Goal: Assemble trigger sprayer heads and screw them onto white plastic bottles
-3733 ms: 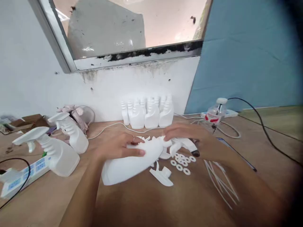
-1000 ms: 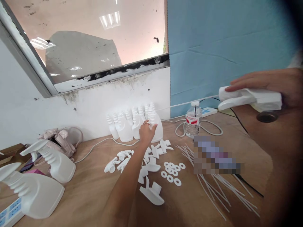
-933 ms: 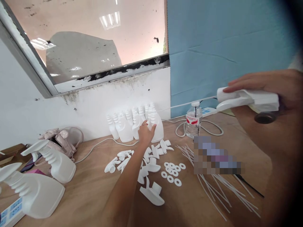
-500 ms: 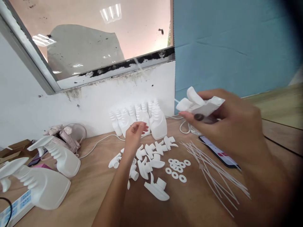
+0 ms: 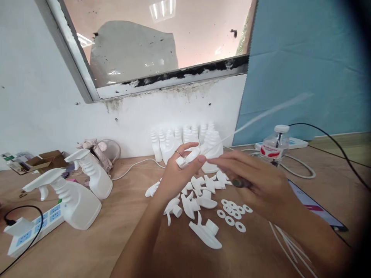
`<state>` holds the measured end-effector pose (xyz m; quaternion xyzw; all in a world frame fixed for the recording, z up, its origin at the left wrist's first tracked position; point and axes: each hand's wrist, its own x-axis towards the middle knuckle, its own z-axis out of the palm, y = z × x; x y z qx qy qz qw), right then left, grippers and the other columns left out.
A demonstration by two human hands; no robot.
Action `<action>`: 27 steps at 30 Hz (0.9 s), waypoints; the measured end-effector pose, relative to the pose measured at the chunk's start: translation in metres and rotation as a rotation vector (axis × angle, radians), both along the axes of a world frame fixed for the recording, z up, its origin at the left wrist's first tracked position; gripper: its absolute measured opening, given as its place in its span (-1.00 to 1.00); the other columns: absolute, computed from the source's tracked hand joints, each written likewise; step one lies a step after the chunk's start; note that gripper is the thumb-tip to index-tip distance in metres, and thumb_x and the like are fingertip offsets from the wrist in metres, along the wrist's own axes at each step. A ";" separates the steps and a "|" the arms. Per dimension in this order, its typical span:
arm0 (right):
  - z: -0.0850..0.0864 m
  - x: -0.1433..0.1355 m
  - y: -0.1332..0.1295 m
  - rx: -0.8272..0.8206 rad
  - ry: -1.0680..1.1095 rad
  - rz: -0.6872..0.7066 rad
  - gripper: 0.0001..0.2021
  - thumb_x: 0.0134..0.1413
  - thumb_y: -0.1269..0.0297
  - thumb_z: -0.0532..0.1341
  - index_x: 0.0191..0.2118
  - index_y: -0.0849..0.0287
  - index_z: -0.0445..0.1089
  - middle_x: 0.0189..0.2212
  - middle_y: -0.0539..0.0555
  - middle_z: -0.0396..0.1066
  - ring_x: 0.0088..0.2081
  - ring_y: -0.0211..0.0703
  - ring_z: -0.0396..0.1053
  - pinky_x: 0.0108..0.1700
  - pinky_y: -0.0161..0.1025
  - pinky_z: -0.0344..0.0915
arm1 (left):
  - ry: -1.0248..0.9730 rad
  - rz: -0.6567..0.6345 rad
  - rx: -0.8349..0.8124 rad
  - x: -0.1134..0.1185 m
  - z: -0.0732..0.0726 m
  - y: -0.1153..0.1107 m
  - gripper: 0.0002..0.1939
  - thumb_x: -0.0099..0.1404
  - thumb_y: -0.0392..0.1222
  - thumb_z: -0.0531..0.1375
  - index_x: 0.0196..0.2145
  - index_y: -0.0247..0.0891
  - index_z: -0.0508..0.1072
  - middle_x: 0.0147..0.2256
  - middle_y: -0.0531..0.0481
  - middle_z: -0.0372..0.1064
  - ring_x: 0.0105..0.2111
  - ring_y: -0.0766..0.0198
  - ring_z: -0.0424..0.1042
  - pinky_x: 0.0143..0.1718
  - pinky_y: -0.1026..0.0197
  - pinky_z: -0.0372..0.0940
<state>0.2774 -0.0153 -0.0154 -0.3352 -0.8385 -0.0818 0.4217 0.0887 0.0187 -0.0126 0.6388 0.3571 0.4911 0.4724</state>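
"Why do the sprayers stand off left?"

"Probably kept apart from the loose heads. The bottles rank along the wall, perhaps out of the way."

"And the left hand?"

"Thumb and fingers wrap around a head, raised over the table, likely to steady it."

"The right hand?"

"Half-curled, its fingertips near the left thumb, beside the near end of a blurred tube; I can't tell whether it grips it."

"Room?"

"Wood shows between sprayers and loose heads. Under the hands, loose heads and washers crowd in. The wall bounds the back; the tube juts up and right."
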 end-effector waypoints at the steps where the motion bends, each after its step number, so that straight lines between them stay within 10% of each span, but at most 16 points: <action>1: 0.000 0.002 0.003 0.041 -0.007 -0.038 -0.51 0.03 0.61 0.02 0.05 0.06 0.30 -0.13 0.10 0.37 -0.24 -0.15 0.37 -0.31 -0.25 0.26 | 0.043 0.018 -0.007 -0.004 0.001 0.002 -0.49 0.18 0.11 0.23 0.02 -0.14 0.31 -0.28 -0.02 0.42 -0.54 0.43 0.34 -0.46 0.33 0.26; 7: -0.004 -0.001 0.024 0.233 -0.249 -0.169 -0.67 0.01 0.61 0.00 -0.18 0.13 0.34 -0.21 0.14 0.40 -0.14 0.06 0.31 -0.13 -0.01 0.14 | 0.263 0.006 -0.062 -0.015 0.000 0.005 -0.55 0.11 0.16 0.25 -0.18 -0.20 0.32 -0.55 0.10 0.31 -0.61 0.40 0.23 -0.59 0.39 0.11; 20: -0.022 -0.014 0.029 -0.181 0.024 -0.050 -0.88 0.15 0.44 0.05 -0.24 0.15 0.28 -0.41 0.03 0.35 -0.41 -0.21 0.31 -0.37 -0.32 0.18 | 0.037 0.150 0.131 0.010 -0.011 0.007 -0.86 0.15 -0.16 0.21 -0.36 -0.21 0.32 -0.55 0.16 0.15 -0.60 0.46 0.09 -0.57 0.41 0.02; 27: -0.030 -0.040 0.017 0.109 0.005 -0.162 -0.73 0.14 0.42 0.06 -0.58 0.15 0.13 -0.68 -0.08 0.12 -0.62 -0.33 0.04 -0.49 -0.30 -0.03 | -0.030 0.276 0.138 0.009 -0.013 0.009 -0.79 0.10 -0.13 0.25 -0.50 -0.26 0.31 -0.60 0.16 0.14 -0.60 0.45 0.13 -0.56 0.40 0.08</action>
